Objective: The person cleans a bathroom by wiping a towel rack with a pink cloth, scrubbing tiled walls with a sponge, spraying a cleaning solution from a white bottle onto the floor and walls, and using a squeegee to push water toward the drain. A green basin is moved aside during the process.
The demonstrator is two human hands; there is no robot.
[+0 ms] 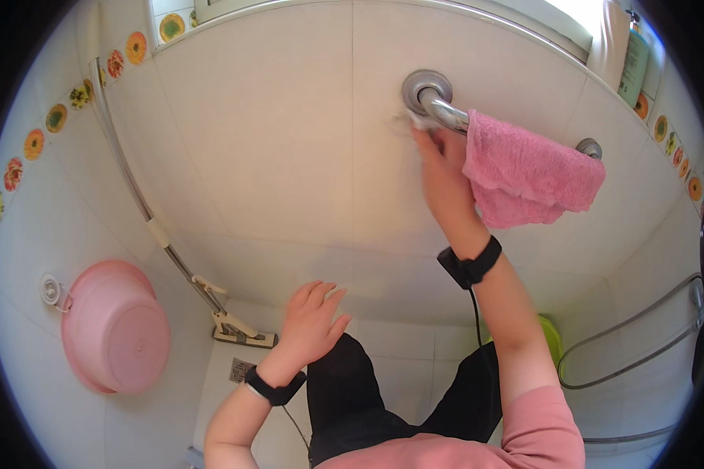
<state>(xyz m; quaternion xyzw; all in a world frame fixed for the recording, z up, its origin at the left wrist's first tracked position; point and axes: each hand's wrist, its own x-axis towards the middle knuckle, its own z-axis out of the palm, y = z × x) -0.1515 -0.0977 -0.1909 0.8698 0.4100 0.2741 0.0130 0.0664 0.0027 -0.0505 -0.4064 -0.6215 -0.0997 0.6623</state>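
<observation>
My right hand [448, 176] is raised to the tiled wall, just under the round mount of a chrome grab bar [443, 112]. Its fingers are closed on a small white wad [422, 123], blurred and pressed at the wall beside the mount; whether it is cloth or tissue I cannot make out. A pink towel [528, 168] hangs folded over the bar, right beside that hand. Above my left knee, my left hand [309, 316] hovers with its fingers apart and nothing in it. Both wrists carry black bands with cables.
At the left a flat mop [238, 338] leans against the wall, and a pink basin [137, 348] hangs from a wall hook [52, 291]. A pump bottle [633, 66] stands on the ledge at upper right. A grey hose [602, 385] loops at the right near a green tub [551, 338].
</observation>
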